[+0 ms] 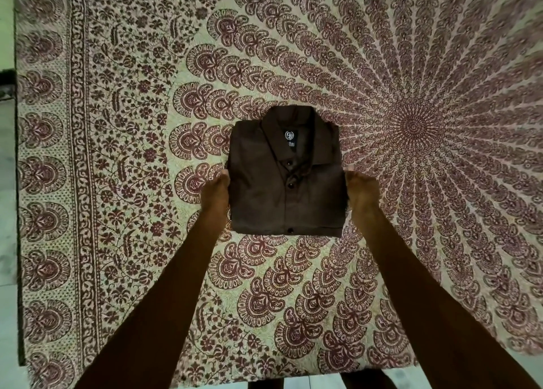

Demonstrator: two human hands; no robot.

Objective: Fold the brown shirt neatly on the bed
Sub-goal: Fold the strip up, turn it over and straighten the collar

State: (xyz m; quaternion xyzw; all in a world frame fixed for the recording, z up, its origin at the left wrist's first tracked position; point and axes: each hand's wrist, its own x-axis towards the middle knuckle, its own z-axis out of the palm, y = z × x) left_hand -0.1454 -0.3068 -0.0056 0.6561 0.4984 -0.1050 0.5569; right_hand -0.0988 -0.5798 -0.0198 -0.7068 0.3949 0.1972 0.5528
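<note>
Head view: the dark brown button-up cotton shirt lies folded into a compact rectangle on the bed, on the cream bedspread with maroon paisley and mandala print, roughly mid-frame, just left of the mandala's centre.

Both hands sit at the shirt's side edges, about halfway down its length. Left hand touches the left edge, right hand touches the right edge; the shirt lies between them. Fingers of each hand curl in toward the fabric edge, not spread. Fingertips are hidden against or under the fold, so cannot tell if they pinch the cloth or just press against it. Both forearms are bare and reach in from the bottom of the frame.

Shirt look: front side up, collar at the far end, collar points laid flat and open. Black neck label with a white round logo shows inside the collar. Placket runs down the middle with four dark buttons visible, the lowest near the bottom edge. Sleeves tucked out of sight. Sides are straight, bottom edge square, surface mostly smooth with light creases near the right lower corner.

Pale floor shows past the bedspread's left edge.
</note>
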